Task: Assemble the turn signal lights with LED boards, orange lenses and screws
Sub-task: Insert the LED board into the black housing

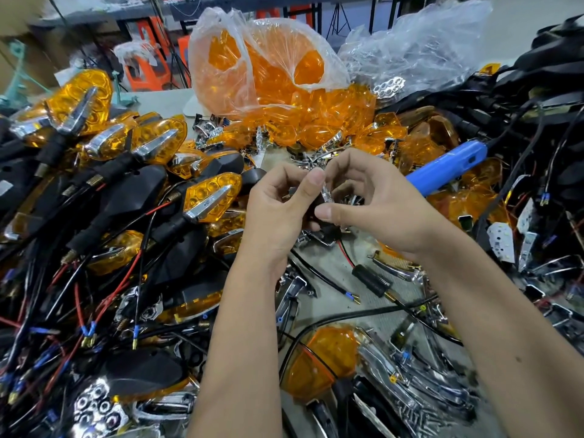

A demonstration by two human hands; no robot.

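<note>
My left hand (pixel 278 210) and my right hand (pixel 373 203) meet over the middle of the bench. Together they hold a black turn signal housing (pixel 328 230), mostly hidden by my fingers. Between my left thumb and my right fingers stands a thin chrome and white piece (pixel 326 193), edge-on, perhaps the LED board. Red and black wires (pixel 346 254) trail down from the housing. A clear bag of loose orange lenses (pixel 268 67) sits at the back. A heap of screws (pixel 420 412) lies at the lower right.
Finished signals with orange lenses and chrome trim (pixel 211 197) pile up on the left among tangled wires. A blue electric screwdriver (pixel 448 167) lies to the right. White LED boards (pixel 502 241) and chrome reflectors (pixel 398 368) litter the right side. A black rubber stem (pixel 373 279) lies below my hands.
</note>
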